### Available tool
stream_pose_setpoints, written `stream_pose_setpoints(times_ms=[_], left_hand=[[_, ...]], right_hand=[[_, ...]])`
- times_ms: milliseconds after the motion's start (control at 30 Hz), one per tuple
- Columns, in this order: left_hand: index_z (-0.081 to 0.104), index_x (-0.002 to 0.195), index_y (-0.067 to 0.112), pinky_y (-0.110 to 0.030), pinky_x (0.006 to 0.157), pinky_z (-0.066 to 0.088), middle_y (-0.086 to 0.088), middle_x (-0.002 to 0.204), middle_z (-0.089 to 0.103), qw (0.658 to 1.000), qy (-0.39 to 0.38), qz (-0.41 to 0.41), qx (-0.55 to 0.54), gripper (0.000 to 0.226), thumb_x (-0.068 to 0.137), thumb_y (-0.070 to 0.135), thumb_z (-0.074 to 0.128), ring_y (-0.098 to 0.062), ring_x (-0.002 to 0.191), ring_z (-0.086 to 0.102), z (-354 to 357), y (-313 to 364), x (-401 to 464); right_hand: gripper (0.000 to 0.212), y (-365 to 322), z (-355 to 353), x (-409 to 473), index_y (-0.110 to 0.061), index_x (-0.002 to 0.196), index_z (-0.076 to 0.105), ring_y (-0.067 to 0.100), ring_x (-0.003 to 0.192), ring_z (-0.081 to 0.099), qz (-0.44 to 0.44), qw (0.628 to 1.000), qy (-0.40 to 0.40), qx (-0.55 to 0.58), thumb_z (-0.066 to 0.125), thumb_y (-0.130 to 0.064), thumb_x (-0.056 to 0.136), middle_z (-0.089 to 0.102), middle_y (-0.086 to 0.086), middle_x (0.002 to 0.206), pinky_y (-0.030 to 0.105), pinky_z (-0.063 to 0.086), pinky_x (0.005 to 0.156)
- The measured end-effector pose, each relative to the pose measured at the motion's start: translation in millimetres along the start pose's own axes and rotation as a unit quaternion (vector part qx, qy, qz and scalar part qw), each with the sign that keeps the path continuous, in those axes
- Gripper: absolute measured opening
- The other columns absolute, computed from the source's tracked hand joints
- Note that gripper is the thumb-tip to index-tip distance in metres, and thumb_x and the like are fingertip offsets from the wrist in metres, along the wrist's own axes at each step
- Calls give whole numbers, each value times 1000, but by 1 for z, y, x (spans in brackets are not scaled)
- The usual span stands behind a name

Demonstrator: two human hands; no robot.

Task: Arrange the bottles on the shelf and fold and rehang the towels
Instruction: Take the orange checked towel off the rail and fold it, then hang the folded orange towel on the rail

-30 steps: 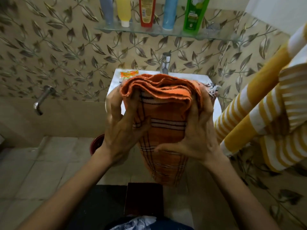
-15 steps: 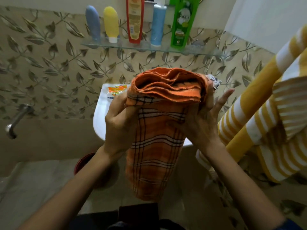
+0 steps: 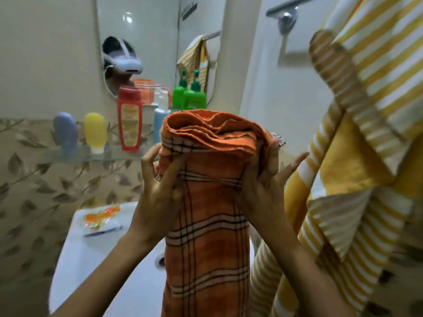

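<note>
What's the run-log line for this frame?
phase: towel folding | left hand: gripping orange towel | right hand: gripping same | yellow striped towel: hanging right | bottles: on shelf

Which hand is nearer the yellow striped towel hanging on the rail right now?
Right. The right hand grips the orange towel beside the yellow striped towel; the left hand holds the orange towel's far side.
</note>
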State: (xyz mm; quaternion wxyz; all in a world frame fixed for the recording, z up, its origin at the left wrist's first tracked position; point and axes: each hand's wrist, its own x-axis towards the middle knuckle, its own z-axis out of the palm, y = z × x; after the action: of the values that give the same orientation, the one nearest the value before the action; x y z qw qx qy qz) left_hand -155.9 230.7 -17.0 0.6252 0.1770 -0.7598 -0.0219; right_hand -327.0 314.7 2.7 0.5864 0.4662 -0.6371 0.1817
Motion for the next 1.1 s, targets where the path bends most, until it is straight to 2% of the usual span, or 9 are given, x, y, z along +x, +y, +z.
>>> stream_pose_setpoints(times_ms=[133,200,267,367,533,767,900,1000,1100], left_hand=[[36,133,26,-37,83,49,-5,131,26,997,49,34,-44,62,86,-11,51,-40,100,55,36,-10,53],[34,135,24,-44,81,52,-6,132,27,995,67,41,-61,49,91,4,42,-41,103,56,52,-12,79],[33,136,23,-49,80,54,-7,133,27,992,87,55,-67,49,90,8,36,-43,106,55,66,-13,107],[32,136,24,-51,70,55,-6,133,28,989,118,59,-67,53,88,2,33,-45,105,54,83,-12,151],[34,137,24,-52,61,55,-13,135,34,984,147,40,-95,72,78,-16,44,-48,97,56,102,-3,232],[35,143,16,-54,69,54,-21,136,40,984,123,17,-125,78,77,-24,44,-45,97,55,135,3,314],[28,146,24,-53,73,54,-12,140,35,984,85,44,-153,78,81,-18,41,-40,90,59,163,7,359],[35,140,22,-49,69,56,-12,134,40,976,65,98,-181,62,86,-7,47,-39,85,60,184,13,396],[42,126,21,-43,71,51,-10,119,46,975,3,100,-200,41,87,9,51,-37,89,59,204,15,430]], right_hand=[[129,23,15,47,7,144,-17,24,141,-31,28,997,55,-37,77,-45,74,10,21,143,81,15,93],[130,32,22,71,3,144,-23,22,144,-26,25,996,78,-43,76,-46,75,14,21,140,81,18,93],[127,41,28,95,6,145,-17,24,144,-10,26,993,90,-71,76,-44,75,16,19,140,80,21,94],[113,56,28,138,9,139,19,29,133,23,41,985,139,-95,90,-27,59,23,26,147,71,28,96],[106,71,30,212,8,138,28,29,134,28,61,975,193,-87,90,-17,56,37,27,142,50,44,103],[115,101,41,282,6,144,23,34,135,42,66,980,133,-130,89,-18,53,26,26,151,47,35,111],[111,142,38,318,-2,151,2,30,148,6,49,974,47,-215,70,-48,76,-3,19,159,38,-2,119],[138,171,23,355,-3,151,-1,30,147,14,78,973,-22,-218,80,-60,55,-4,15,160,40,3,119],[131,190,16,383,-7,151,8,26,145,17,100,967,-109,-209,78,-63,56,0,8,160,41,10,118]])
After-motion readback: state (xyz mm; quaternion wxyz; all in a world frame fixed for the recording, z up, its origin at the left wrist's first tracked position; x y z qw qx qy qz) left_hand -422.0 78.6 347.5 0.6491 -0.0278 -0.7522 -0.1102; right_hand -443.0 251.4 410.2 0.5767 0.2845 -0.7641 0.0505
